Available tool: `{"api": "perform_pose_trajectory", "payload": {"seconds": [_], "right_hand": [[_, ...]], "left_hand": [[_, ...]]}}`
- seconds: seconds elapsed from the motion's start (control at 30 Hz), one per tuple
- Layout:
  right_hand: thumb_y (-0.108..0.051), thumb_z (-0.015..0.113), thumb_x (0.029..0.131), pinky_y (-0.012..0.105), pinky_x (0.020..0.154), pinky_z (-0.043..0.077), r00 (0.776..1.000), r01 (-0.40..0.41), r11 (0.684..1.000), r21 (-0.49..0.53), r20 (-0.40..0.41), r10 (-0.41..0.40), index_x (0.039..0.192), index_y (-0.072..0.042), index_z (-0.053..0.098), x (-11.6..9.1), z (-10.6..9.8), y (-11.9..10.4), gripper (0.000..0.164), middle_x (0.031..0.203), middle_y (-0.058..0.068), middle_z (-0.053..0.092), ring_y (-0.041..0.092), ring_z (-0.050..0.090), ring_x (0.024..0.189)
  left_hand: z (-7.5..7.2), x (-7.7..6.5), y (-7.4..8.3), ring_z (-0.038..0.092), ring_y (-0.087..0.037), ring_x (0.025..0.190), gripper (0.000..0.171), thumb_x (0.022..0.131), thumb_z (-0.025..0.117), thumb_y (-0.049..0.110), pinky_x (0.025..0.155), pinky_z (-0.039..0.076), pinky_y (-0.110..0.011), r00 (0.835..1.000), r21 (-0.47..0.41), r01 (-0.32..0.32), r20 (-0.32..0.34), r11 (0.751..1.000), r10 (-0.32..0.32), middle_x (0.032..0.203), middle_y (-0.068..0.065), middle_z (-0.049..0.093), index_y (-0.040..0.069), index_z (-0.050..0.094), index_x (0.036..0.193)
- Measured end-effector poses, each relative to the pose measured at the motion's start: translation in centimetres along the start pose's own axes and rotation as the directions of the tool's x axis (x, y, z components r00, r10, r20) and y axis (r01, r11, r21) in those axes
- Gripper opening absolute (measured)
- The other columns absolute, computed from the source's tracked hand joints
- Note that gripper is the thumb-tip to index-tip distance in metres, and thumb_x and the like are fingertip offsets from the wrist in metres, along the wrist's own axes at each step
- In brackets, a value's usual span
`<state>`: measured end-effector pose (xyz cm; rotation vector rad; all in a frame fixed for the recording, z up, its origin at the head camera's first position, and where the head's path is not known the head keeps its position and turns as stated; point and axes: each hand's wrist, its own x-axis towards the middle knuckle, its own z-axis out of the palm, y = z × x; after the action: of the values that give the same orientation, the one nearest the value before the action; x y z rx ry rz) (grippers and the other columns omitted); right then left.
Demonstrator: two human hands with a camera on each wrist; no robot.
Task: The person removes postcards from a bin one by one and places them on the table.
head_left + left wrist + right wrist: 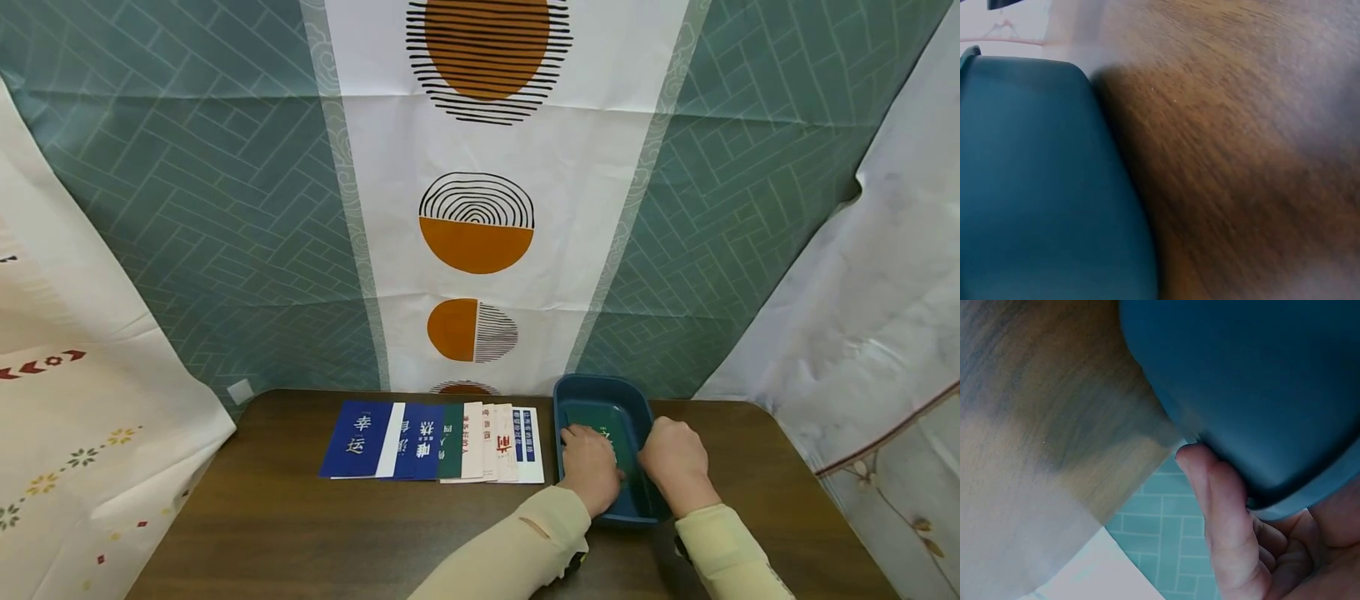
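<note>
A dark blue plastic basin (606,385) stands on the table's right side, with a green card with white characters (611,425) inside it. Over the basin's left part, my left hand (591,468) reaches in, fingers at the card's left side and thumb at its right; the fingertips are partly hidden. My right hand (675,462) grips the basin's right rim; in the right wrist view its finger (1229,525) lies along the outside wall. The left wrist view shows the basin's outer wall (1047,181) but not the hand.
An overlapping row of cards lies left of the basin: blue cards (358,437), a green one (451,442) and several white ones (472,446). The brown wooden table (420,533) meets a patterned cloth backdrop (480,283) behind, with light cloths hanging at both sides.
</note>
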<state>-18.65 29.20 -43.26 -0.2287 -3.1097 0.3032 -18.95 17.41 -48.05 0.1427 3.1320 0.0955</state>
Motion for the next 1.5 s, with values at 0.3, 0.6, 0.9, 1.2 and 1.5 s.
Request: {"api": "perform_pose_trajectory", "payload": {"seconds": [0.3, 0.6, 0.9, 1.2, 1.5], "right_hand": [[-0.012, 0.061, 0.074, 0.047, 0.054, 0.048, 1.0, -0.002, 1.0, -0.001, 0.007, 0.002, 0.082, 0.007, 0.058, 0.1, -0.1, 0.0, 0.021, 0.078, 0.024, 0.058, 0.033, 0.056, 0.064], [-0.014, 0.06, 0.075, 0.048, 0.054, 0.048, 1.0, 0.002, 1.0, -0.014, 0.002, -0.002, 0.081, 0.008, 0.057, 0.1, 0.2, 0.0, 0.022, 0.079, 0.025, 0.058, 0.034, 0.056, 0.064], [-0.013, 0.06, 0.076, 0.048, 0.053, 0.048, 1.0, -0.004, 1.0, -0.008, 0.002, 0.004, 0.082, 0.008, 0.057, 0.0, 0.2, -0.1, 0.022, 0.079, 0.024, 0.058, 0.03, 0.055, 0.062], [-0.013, 0.059, 0.078, 0.047, 0.054, 0.048, 1.0, -0.013, 1.0, -0.008, 0.018, 0.013, 0.086, 0.008, 0.057, -0.1, 0.0, -0.2, 0.023, 0.081, 0.025, 0.058, 0.03, 0.054, 0.062], [-0.015, 0.061, 0.077, 0.049, 0.054, 0.048, 1.0, -0.023, 1.0, -0.008, 0.012, 0.023, 0.088, 0.01, 0.057, -0.2, 0.0, -0.2, 0.027, 0.084, 0.027, 0.058, 0.033, 0.056, 0.064]], "left_hand": [[-0.3, 0.1, 0.2, 0.046, -0.027, 0.109, 0.093, 0.055, 0.081, 0.051, 0.085, 0.043, -0.03, 0.999, 0.018, 0.002, 0.055, 1.0, -0.003, 0.119, -0.013, 0.05, 0.004, 0.049, 0.128], [-0.4, -0.4, -0.1, 0.046, -0.025, 0.097, 0.099, 0.051, 0.082, 0.053, 0.078, 0.045, -0.026, 0.999, 0.037, -0.005, -0.038, 0.999, 0.006, 0.109, -0.014, 0.048, 0.002, 0.048, 0.129], [-1.1, -1.1, -0.8, 0.045, -0.018, 0.078, 0.078, 0.058, 0.079, 0.054, 0.063, 0.043, -0.022, 0.98, 0.13, -0.052, -0.184, 0.99, 0.075, 0.09, -0.008, 0.048, 0.006, 0.058, 0.116], [-3.1, -1.5, -2.7, 0.053, -0.011, 0.061, 0.029, 0.067, 0.08, 0.035, 0.05, 0.046, -0.024, 0.965, -0.071, -0.205, -0.179, 0.976, 0.19, 0.073, 0.001, 0.055, 0.018, 0.066, 0.085], [-4.9, -2.3, -5.1, 0.048, -0.001, 0.052, 0.005, 0.083, 0.067, 0.018, 0.046, 0.04, -0.018, 0.963, -0.49, -0.262, -0.185, 0.832, 0.195, 0.067, 0.007, 0.057, 0.014, 0.065, 0.082]]}}
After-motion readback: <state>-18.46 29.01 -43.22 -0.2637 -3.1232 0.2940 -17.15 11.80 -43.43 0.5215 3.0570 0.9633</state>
